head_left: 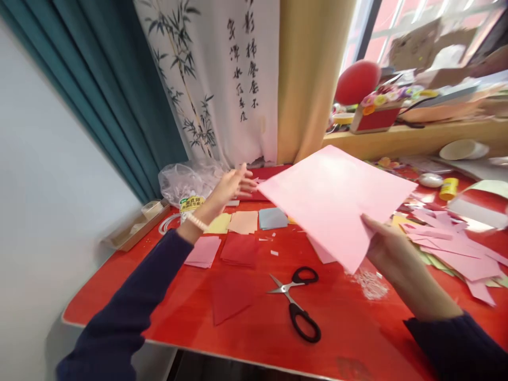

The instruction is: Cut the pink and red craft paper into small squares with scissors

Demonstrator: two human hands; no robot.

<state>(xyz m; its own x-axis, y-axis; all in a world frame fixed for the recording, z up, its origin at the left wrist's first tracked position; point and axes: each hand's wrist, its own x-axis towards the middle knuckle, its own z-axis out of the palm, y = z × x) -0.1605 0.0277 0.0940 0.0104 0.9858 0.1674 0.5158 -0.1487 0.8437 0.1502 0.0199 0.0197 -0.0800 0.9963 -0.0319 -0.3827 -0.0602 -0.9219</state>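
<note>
A large pink sheet of paper (329,196) is raised above the table, its near corner pinched in my right hand (383,241). My left hand (237,182) is in the air just left of the sheet's far-left corner, fingers apart and holding nothing. Below the sheet, black-handled scissors (291,299) lie spread on the red table (174,317). A dark red paper square (233,296) is left of the scissors. Small stacks of pink paper (203,251), red paper (239,250), yellow paper (218,224), peach paper (243,222) and blue paper (273,218) sit beyond it.
Pink paper scraps (456,243) are heaped at the right, near a yellow container (448,189). A clear plastic bag (186,182) and a cardboard tray (137,230) stand at the left. A red balloon (358,82) rests on the cluttered sill; part of a person's arm shows at the upper right.
</note>
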